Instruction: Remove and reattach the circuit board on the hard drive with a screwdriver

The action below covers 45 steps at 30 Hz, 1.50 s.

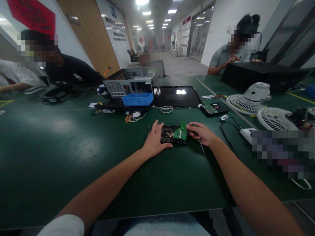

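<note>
green circuit board (180, 131) at right hand (202, 133)

Bright ceiling lights (172, 11), white glare on black panel (177, 97).

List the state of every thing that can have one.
Black drive: gripped by the left hand
Green board: exposed, over the drive
Thin tool: held in the right hand
Computer case: open
Blue tray: upright
Black panel: glossy face up
Device beside panel: circuitry exposed
White fans: grilles fitted
Ceiling lights: lit
</note>
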Each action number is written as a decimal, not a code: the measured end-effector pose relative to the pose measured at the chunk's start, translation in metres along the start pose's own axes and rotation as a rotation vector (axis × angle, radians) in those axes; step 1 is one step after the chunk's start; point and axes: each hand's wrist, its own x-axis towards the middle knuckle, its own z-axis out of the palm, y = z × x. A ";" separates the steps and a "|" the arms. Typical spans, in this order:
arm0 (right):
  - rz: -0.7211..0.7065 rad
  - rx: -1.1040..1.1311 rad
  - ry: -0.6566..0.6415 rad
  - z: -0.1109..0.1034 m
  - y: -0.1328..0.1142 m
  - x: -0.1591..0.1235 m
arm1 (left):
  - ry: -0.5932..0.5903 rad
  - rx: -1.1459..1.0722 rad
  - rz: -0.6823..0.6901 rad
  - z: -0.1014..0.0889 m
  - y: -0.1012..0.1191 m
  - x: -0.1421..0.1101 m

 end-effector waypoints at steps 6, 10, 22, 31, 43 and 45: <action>-0.009 -0.031 0.018 0.004 0.001 0.000 | 0.144 0.125 0.176 0.002 0.011 -0.008; -0.008 -0.049 0.024 0.005 0.003 0.001 | 0.215 0.181 0.303 0.002 0.025 -0.021; -0.004 -0.093 0.027 0.008 0.001 -0.002 | 0.140 0.193 0.382 0.000 0.028 -0.023; -0.009 -0.141 0.027 0.007 0.006 0.002 | 0.049 0.235 0.462 0.009 0.056 -0.028; -0.065 -0.289 0.100 0.009 0.007 0.003 | -0.066 0.328 0.327 0.017 0.078 -0.026; -0.073 -0.304 0.118 0.011 0.008 0.003 | -0.088 0.341 0.310 0.016 0.077 -0.028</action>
